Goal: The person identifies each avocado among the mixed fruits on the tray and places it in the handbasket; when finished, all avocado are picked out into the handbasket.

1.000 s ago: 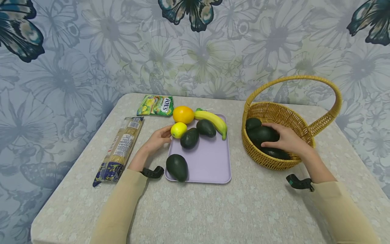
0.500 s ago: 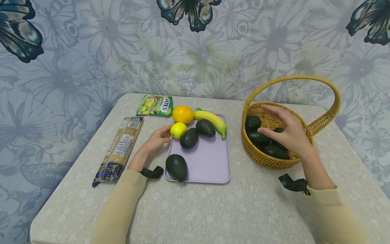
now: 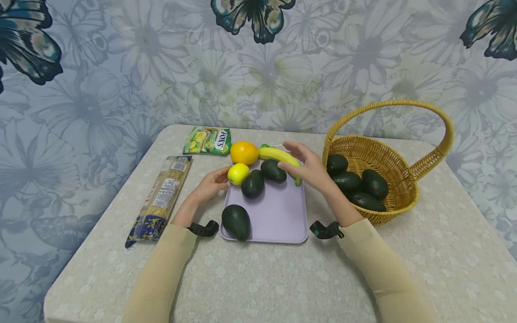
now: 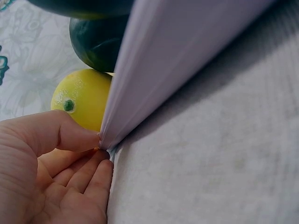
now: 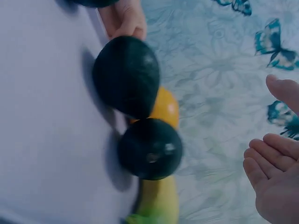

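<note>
My left hand (image 3: 211, 185) is at the left edge of the lilac tray (image 3: 278, 220), next to the lemon (image 3: 238, 173). In the left wrist view, thumb and fingers pinch the tray's rim. My right hand (image 3: 308, 167) hovers over the tray's right side with nothing in it, fingers apart from the thumb. Near it lie a banana (image 3: 278, 155) and a dark green avocado (image 3: 273, 171). A second avocado (image 3: 252, 184) sits beside the lemon, and a third avocado (image 3: 236, 222) at the tray's front left corner. An orange fruit (image 3: 244, 153) rests behind the lemon.
A wicker basket (image 3: 404, 197) with a tall handle stands at the right, holding several avocados (image 3: 374, 184). To the left lie a bag of pasta (image 3: 161, 197) and a green Fox's packet (image 3: 208, 140). A patterned wall rises behind the table (image 3: 266, 282).
My right hand has let go of an avocado in the basket, lifted out and moved left over the tray. The left hand has stayed at the tray's edge.
</note>
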A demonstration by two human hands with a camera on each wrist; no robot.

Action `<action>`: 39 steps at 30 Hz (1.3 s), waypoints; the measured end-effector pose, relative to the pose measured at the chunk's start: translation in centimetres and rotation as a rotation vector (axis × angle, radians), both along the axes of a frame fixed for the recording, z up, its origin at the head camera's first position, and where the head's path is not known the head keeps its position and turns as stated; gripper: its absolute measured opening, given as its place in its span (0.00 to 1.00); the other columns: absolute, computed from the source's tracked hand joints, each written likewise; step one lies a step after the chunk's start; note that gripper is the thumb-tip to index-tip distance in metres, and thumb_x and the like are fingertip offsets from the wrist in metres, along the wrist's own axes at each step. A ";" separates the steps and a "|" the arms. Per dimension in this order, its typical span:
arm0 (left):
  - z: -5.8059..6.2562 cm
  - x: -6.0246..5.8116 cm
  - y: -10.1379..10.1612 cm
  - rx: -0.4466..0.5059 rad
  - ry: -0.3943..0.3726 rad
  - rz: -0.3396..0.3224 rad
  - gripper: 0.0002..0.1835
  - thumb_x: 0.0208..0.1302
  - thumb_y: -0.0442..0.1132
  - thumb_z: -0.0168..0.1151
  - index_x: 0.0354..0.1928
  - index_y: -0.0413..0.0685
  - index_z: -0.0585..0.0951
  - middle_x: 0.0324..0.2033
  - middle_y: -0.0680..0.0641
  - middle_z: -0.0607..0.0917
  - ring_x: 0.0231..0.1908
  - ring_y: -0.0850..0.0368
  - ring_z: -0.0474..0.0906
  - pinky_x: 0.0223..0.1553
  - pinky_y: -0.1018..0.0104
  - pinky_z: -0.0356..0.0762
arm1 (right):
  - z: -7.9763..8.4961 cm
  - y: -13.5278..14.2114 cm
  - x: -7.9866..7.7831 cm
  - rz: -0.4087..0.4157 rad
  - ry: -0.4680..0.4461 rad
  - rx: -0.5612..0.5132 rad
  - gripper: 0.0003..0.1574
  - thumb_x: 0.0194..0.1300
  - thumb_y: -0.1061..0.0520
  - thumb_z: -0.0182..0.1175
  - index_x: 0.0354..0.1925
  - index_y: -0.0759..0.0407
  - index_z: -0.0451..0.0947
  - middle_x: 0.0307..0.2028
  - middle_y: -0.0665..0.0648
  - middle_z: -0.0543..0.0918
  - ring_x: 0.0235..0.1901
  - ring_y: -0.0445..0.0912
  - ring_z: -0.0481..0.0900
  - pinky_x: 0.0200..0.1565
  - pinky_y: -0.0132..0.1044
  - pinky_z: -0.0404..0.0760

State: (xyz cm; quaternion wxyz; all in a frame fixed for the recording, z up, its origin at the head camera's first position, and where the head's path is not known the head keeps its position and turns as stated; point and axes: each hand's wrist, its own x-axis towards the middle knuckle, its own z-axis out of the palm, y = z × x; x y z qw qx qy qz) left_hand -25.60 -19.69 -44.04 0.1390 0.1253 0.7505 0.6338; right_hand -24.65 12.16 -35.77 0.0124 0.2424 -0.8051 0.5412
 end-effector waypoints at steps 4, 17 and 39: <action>0.0 0.0 0.1 0.006 0.003 -0.003 0.35 0.59 0.18 0.46 0.70 0.33 0.54 0.70 0.37 0.55 0.68 0.47 0.54 0.67 0.59 0.55 | -1.9 -1.2 -1.8 -0.035 -0.148 -0.002 0.44 0.58 0.44 0.66 0.67 0.57 0.63 0.64 0.56 0.68 0.63 0.49 0.65 0.64 0.40 0.64; -0.1 -0.1 0.1 -0.003 -0.003 -0.001 0.35 0.59 0.18 0.46 0.70 0.33 0.54 0.70 0.37 0.55 0.68 0.46 0.54 0.66 0.58 0.55 | -5.0 -2.9 -4.1 -0.032 -0.201 0.215 0.47 0.56 0.46 0.67 0.66 0.64 0.63 0.63 0.61 0.68 0.62 0.52 0.65 0.63 0.45 0.64; 0.0 0.0 0.0 -0.024 -0.007 0.004 0.35 0.61 0.20 0.47 0.71 0.35 0.53 0.70 0.38 0.55 0.68 0.47 0.54 0.67 0.59 0.54 | -0.3 -1.4 -0.7 0.034 -0.112 0.125 0.44 0.54 0.50 0.69 0.67 0.51 0.64 0.62 0.57 0.69 0.54 0.53 0.72 0.55 0.49 0.73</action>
